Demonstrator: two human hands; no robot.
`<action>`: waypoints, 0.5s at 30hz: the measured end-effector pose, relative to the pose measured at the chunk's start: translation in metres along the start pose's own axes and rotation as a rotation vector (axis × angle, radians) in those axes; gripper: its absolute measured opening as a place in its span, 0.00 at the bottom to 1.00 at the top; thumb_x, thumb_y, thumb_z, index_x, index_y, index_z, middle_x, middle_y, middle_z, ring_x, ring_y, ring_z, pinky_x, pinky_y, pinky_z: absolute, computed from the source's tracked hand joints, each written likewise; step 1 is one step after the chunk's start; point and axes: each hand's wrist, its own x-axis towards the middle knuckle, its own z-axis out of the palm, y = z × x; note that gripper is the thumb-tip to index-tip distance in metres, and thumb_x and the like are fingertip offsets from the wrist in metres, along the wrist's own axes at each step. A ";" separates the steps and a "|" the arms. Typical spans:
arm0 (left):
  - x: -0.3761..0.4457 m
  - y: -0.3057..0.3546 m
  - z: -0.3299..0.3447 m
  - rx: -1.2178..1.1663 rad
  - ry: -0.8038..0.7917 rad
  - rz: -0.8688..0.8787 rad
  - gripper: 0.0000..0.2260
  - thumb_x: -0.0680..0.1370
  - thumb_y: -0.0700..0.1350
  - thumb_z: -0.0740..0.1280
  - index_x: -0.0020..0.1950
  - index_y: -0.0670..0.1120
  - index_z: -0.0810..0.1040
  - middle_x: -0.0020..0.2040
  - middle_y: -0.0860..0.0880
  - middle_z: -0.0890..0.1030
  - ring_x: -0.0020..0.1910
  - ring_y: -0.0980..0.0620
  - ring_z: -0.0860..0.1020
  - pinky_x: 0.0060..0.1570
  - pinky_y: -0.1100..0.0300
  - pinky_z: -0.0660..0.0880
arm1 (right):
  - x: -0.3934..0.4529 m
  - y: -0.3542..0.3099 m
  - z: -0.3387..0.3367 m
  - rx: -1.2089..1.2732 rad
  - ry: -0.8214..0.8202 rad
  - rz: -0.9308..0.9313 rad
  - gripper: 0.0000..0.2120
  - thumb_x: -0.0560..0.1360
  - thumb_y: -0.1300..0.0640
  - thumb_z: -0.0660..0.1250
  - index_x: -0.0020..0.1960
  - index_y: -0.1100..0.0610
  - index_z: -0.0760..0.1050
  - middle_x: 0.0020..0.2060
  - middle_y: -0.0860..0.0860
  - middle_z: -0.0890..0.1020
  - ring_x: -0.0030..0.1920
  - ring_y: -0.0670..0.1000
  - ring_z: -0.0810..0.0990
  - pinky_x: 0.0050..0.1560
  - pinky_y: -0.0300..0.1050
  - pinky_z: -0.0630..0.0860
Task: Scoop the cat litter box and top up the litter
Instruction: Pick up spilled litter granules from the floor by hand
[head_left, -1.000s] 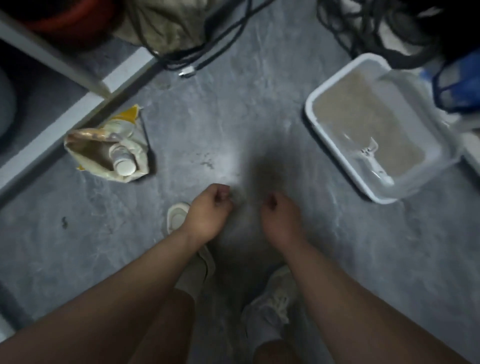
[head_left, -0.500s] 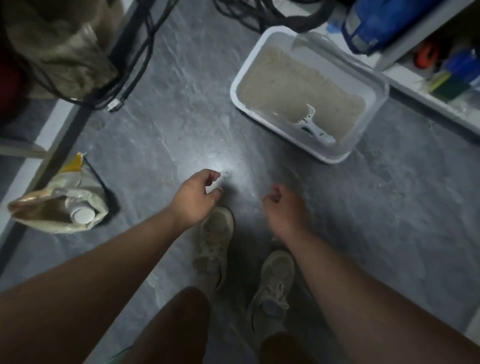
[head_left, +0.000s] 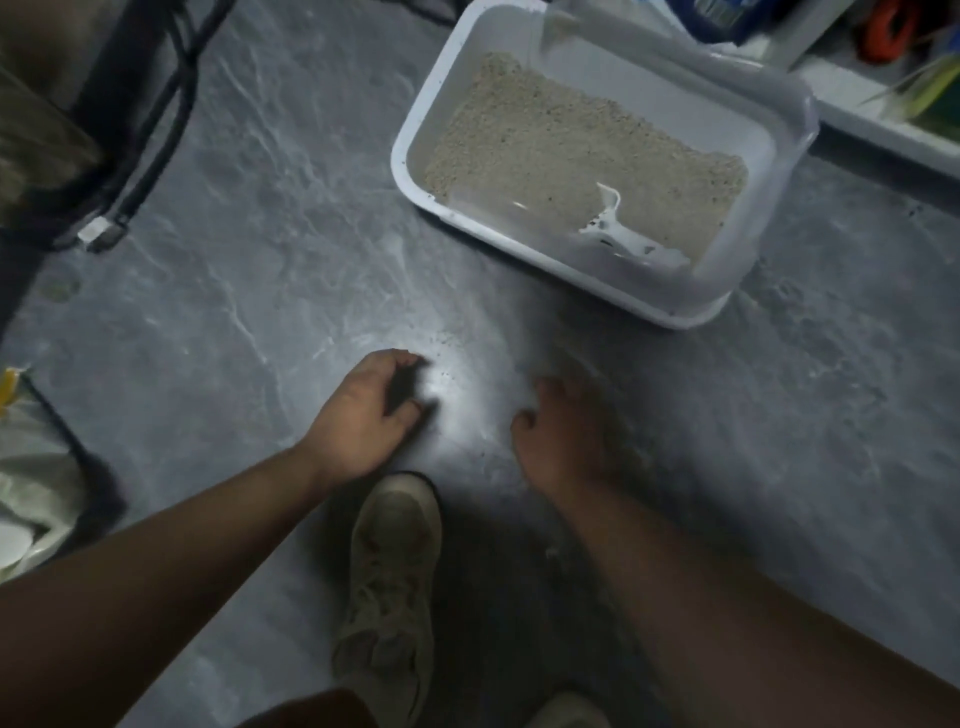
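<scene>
Both grips empty — fingers loosely curled

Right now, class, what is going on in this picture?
A person stands on a grey floor, both arms reaching down toward a litter box. The left hand and right hand hang with loosely curled fingers and hold nothing. A white scoop lies in the litter at the near end of the box, untouched. A litter bag sits at the left edge. Scooping has not begun.

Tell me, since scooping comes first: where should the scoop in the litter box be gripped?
Probably by the scoop's handle, which seems to point toward the box's near right corner. Reach the right hand down from above; the litter box walls block a sideways approach.
</scene>
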 end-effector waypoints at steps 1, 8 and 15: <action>0.007 -0.004 0.005 0.021 0.005 0.028 0.26 0.75 0.56 0.68 0.70 0.47 0.73 0.68 0.50 0.74 0.67 0.52 0.73 0.68 0.62 0.67 | 0.005 0.005 0.007 -0.038 0.026 -0.051 0.23 0.77 0.54 0.62 0.70 0.58 0.71 0.67 0.59 0.73 0.66 0.60 0.71 0.66 0.50 0.67; 0.053 -0.017 0.027 0.124 0.065 0.143 0.32 0.76 0.59 0.63 0.77 0.45 0.68 0.76 0.47 0.69 0.76 0.50 0.66 0.75 0.56 0.61 | 0.053 0.008 0.033 -0.105 0.146 -0.274 0.29 0.78 0.54 0.63 0.77 0.61 0.63 0.77 0.60 0.64 0.76 0.61 0.63 0.74 0.54 0.61; 0.064 -0.041 0.011 0.095 0.179 0.135 0.29 0.78 0.52 0.68 0.78 0.46 0.66 0.78 0.49 0.67 0.76 0.51 0.66 0.76 0.54 0.62 | 0.088 -0.019 0.045 -0.182 0.212 -0.489 0.28 0.79 0.54 0.62 0.76 0.64 0.64 0.76 0.60 0.65 0.77 0.60 0.62 0.76 0.53 0.57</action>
